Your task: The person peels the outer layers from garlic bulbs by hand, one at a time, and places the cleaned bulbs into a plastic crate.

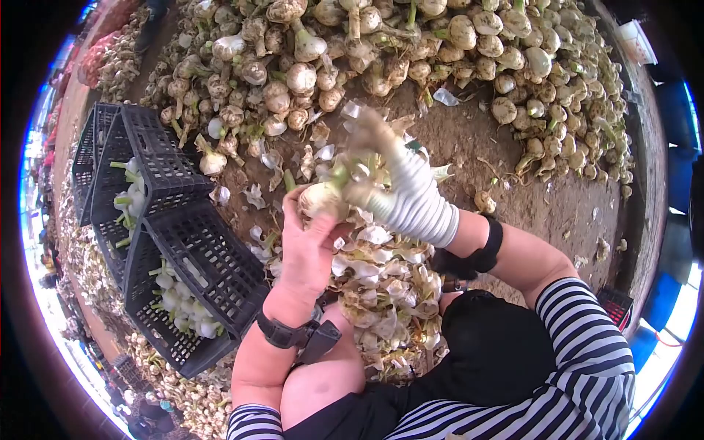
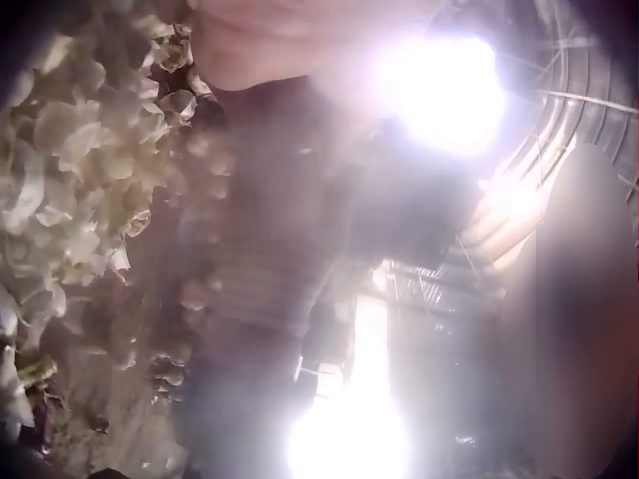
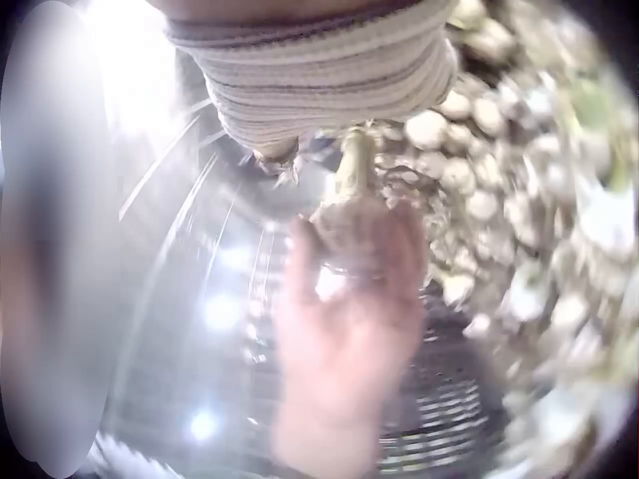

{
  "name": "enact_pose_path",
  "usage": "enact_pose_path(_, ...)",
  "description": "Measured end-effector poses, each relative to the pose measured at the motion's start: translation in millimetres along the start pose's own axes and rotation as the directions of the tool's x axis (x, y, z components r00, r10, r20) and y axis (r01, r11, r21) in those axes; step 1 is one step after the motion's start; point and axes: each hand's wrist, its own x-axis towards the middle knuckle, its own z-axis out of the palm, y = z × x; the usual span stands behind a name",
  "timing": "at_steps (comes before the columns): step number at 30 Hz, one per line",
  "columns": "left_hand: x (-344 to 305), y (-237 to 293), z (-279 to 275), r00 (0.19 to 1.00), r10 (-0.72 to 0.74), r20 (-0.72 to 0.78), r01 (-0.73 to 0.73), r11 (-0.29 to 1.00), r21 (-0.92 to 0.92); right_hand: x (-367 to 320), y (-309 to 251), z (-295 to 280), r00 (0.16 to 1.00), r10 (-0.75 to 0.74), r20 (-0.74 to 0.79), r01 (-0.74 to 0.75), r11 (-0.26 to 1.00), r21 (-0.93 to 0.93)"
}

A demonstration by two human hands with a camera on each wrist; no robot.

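Note:
My bare left hand [image 1: 306, 246] holds a garlic bulb [image 1: 320, 198] between thumb and fingers, its green stem pointing up and away. In the right wrist view the same left hand [image 3: 344, 309] cups the bulb from below, with the stem [image 3: 354, 165] upright. My right hand [image 1: 403, 183] wears a white knitted glove with soiled fingertips. It is blurred beside the bulb and stem, thumb spread from the extended fingers. The right wrist view shows mostly its glove cuff [image 3: 319, 80], the fingers hidden. Glare washes out much of the left wrist view.
Loose garlic skins [image 1: 389, 271] lie heaped between the legs. Black plastic crates [image 1: 198, 257] stand at the left, with cleaned white bulbs [image 1: 183, 304] inside. A large pile of untrimmed garlic [image 1: 352, 51] spreads across the far side on bare dirt ground [image 1: 469, 147].

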Motion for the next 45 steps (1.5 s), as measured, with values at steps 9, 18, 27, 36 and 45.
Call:
enact_pose_path(9,8,-24,4,0.728,0.649,0.221,-0.581,0.415,0.7,-10,-8,-6,0.796,0.488,0.358,-0.589,0.485,0.647)
enact_pose_path(18,1,-13,1,0.89,0.442,0.112,-0.437,0.754,0.491,12,-3,-34,0.908,-0.418,0.029,0.41,0.871,-0.27)
enact_pose_path(27,2,-8,-11,0.846,0.461,0.266,-0.455,0.367,0.812,3,12,-20,0.819,-0.342,0.46,0.557,0.664,-0.499)
enact_pose_path(36,3,-9,-12,0.921,0.381,0.082,-0.333,0.66,0.673,6,9,-25,0.809,-0.401,0.43,0.576,0.684,-0.447)
enact_pose_path(45,6,-1,-16,0.968,0.25,-0.029,-0.184,0.781,0.597,3,18,-13,0.813,-0.362,0.457,0.55,0.734,-0.397)
